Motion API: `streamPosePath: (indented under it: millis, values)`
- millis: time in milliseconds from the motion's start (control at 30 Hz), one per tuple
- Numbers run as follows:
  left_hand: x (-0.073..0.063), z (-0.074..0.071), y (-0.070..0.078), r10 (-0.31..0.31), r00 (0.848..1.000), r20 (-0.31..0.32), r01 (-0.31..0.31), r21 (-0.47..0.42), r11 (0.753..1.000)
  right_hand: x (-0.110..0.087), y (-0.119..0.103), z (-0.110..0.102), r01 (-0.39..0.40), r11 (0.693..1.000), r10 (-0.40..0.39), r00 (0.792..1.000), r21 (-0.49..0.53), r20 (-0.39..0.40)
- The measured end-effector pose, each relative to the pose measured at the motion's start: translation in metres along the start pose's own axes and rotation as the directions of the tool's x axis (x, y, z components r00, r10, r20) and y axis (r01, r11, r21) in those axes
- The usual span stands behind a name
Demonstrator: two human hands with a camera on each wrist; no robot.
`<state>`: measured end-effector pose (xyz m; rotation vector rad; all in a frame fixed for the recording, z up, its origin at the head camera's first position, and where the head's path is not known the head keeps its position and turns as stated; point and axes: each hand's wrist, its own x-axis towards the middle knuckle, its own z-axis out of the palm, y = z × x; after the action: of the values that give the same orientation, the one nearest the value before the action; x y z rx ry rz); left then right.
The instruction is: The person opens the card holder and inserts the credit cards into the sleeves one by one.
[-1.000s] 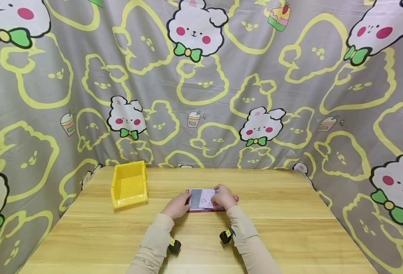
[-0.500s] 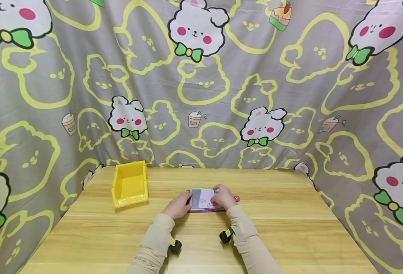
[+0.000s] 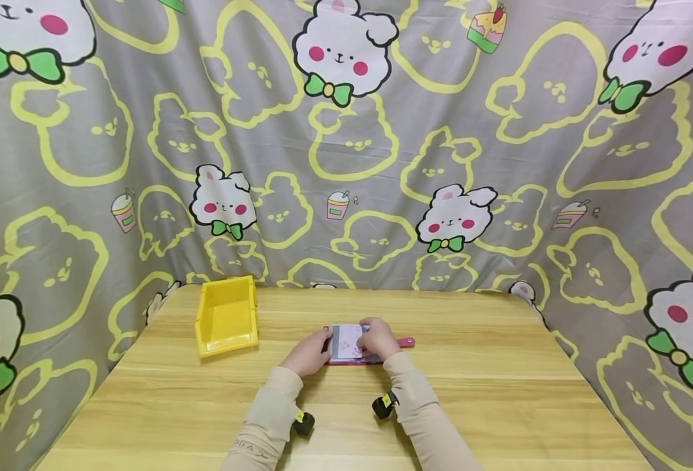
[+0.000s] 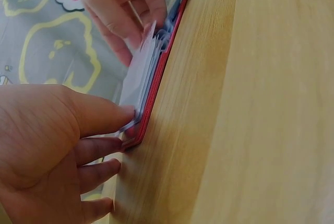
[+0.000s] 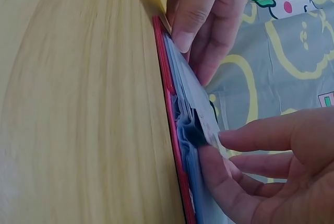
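A card holder (image 3: 335, 350) with a red cover and clear, bluish sleeves lies spread on the table. At its left end my left hand (image 3: 308, 353) grips the edge, thumb (image 4: 109, 115) over the sleeves and the other fingers along the outer side. My right hand (image 3: 378, 339) pinches a pale card with pink print (image 3: 349, 341) by its right side. That card lies over the holder's left half, flat along the sleeves. In the right wrist view, sleeves bunch up at the fold beside the right thumb and fingers (image 5: 235, 177). A pink snap strap (image 3: 406, 341) sticks out at the holder's right.
A yellow plastic bin (image 3: 227, 320) stands at the back left of the wooden table (image 3: 488, 392). Behind and at both sides hangs a grey curtain (image 3: 376, 157) with rabbit prints. Each wrist carries a small black camera (image 3: 384, 407).
My right hand has slid left with the card, which now covers more of the holder's left half. More of the pink strap shows. The left hand keeps its place on the holder.
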<state>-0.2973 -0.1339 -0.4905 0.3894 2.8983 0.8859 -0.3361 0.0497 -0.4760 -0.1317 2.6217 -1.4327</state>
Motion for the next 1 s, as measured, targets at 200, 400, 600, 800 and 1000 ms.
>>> streamPosePath:
  millis: [200, 400, 600, 800, 1000]
  values:
    - [0.000, 0.001, 0.001, -0.001, 1.000, 0.003, 0.001, -0.014, 1.000, -0.001, -0.002, 0.000, 0.007, 1.000, -0.007, 1.000, -0.011, 0.002]
    - [-0.002, -0.001, 0.003, 0.006, 1.000, 0.003, -0.006, -0.016, 1.000, 0.000, -0.003, 0.001, -0.021, 0.998, 0.020, 1.000, 0.051, 0.023]
    - [-0.002, -0.003, 0.003, 0.008, 1.000, 0.005, -0.008, -0.017, 1.000, 0.000, -0.004, 0.001, -0.038, 0.993, 0.033, 0.999, 0.109, 0.042]
    - [-0.001, -0.004, -0.001, 0.041, 0.999, 0.007, -0.041, -0.029, 0.999, -0.003, -0.004, -0.003, -0.037, 0.990, 0.030, 0.998, 0.134, 0.051]
    - [-0.002, -0.014, -0.008, 0.007, 1.000, -0.031, -0.011, -0.159, 0.987, -0.006, -0.004, -0.017, 0.007, 0.992, -0.009, 1.000, 0.123, 0.009]
